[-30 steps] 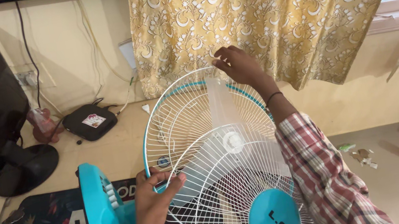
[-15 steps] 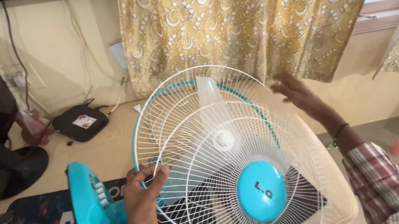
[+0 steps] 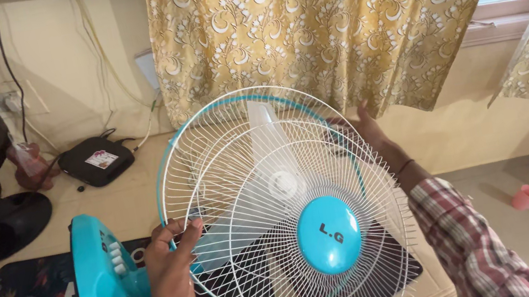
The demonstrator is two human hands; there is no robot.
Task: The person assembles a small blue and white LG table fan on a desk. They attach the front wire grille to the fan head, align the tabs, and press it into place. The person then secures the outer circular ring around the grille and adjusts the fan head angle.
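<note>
The front grille [image 3: 252, 245] partly hides the right hand [image 3: 366, 130]
</note>
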